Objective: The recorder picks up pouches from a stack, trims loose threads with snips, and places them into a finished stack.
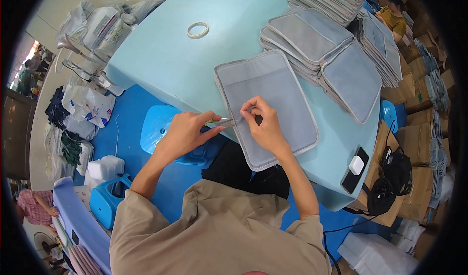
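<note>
A grey fabric case [268,87] with bound edges lies before me, overhanging the table's near edge. My left hand [187,132] is closed around small thread snips [223,121], whose tips reach the case's left edge. Just right of that edge, over the case, my right hand [263,123] has its thumb and forefinger pinched together. Whatever they hold is too small to make out.
Piles of similar grey cases [312,36] stand at the table's far right. A roll of tape [198,30] lies on the light blue table [151,60]. A phone [352,177] with a white case on it rests near the right corner. A blue stool [158,126] stands left of my legs.
</note>
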Action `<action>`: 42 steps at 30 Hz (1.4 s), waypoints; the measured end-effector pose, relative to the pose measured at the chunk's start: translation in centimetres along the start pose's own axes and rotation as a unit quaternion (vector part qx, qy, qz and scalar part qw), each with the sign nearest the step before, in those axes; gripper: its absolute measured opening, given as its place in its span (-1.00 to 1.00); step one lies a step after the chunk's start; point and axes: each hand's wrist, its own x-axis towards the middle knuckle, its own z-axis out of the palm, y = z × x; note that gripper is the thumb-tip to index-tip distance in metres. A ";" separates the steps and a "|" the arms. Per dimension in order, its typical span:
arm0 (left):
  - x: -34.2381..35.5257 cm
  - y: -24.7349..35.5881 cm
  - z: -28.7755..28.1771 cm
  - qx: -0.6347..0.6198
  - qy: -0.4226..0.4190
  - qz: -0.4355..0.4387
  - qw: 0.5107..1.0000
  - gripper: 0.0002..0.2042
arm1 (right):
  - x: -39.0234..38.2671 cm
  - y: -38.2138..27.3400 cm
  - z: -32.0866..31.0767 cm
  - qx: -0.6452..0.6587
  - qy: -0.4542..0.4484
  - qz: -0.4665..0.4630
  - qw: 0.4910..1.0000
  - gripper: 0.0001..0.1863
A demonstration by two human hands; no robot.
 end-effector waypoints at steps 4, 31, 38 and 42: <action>-0.4 -0.2 0.2 -0.011 0.007 0.014 1.000 -0.73 | 0.0 -0.2 0.1 0.004 -0.003 0.016 1.000 -0.89; -0.1 -0.3 -0.7 -0.072 0.054 -0.094 0.992 -0.72 | -0.8 -0.8 0.7 -0.175 -0.023 -0.169 0.970 -0.79; -1.2 -1.0 0.3 -0.201 0.110 -0.202 0.952 -0.71 | -1.7 -2.4 2.9 -0.372 -0.007 -0.213 0.903 -0.87; -1.1 -1.1 0.3 -0.194 0.113 -0.194 0.955 -0.71 | -1.2 -1.6 2.3 -0.340 -0.007 -0.214 0.916 -0.83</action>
